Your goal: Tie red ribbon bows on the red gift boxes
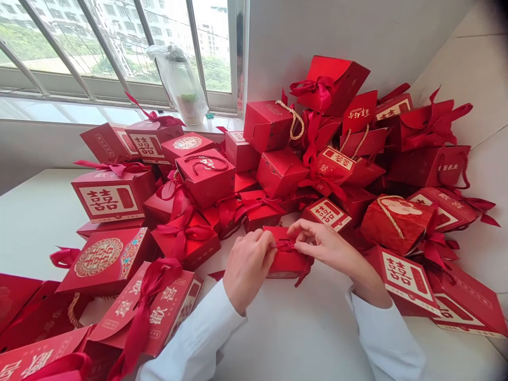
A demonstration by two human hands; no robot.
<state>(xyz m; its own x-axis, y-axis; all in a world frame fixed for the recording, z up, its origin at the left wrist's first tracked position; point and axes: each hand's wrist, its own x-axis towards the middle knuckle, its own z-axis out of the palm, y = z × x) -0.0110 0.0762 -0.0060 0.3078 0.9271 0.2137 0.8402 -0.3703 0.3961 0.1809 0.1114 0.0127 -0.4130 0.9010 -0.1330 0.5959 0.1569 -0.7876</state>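
A small red gift box (288, 259) lies on the white table (286, 338), with a thin red ribbon (286, 245) across its top and a twisted red cord (305, 272) hanging from its right side. My left hand (248, 264) grips the box's left end, its fingers curled over the top. My right hand (321, 243) comes in from the right and pinches the ribbon between thumb and forefinger. The ribbon's knot is partly hidden by my fingers. White sleeves cover both forearms.
Several red boxes and bags with gold double-happiness panels, ribbons and rope handles are heaped around my hands and against the wall (357, 26). A barred window (111, 47) stands behind them, with a plastic bag (178, 79) on its sill (214, 124).
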